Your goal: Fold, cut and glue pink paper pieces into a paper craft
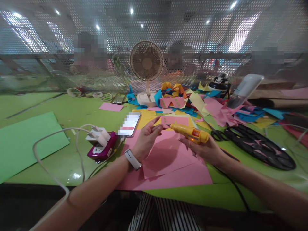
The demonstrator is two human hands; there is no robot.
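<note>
My right hand (204, 149) is closed around a yellow and orange glue gun (191, 132), with its nozzle pointing left. My left hand (147, 138), a white watch on its wrist, is raised beside the nozzle with thumb and fingers pinched together; what they hold is too small to make out. Both hands hover over pink paper sheets (168, 163) on the green table (60, 160). A pink strip (174, 120) on yellow paper lies just beyond the nozzle. The gun's black cord (235, 189) runs off the near edge.
A purple power strip (102, 149) with white chargers and cables sits left of the hands, with a phone (130, 124) behind it. A small fan (146, 69), heaps of coloured paper (192, 101), scissors (218, 134) and a black cutout sheet (260, 146) lie beyond. People sit behind the mesh screen.
</note>
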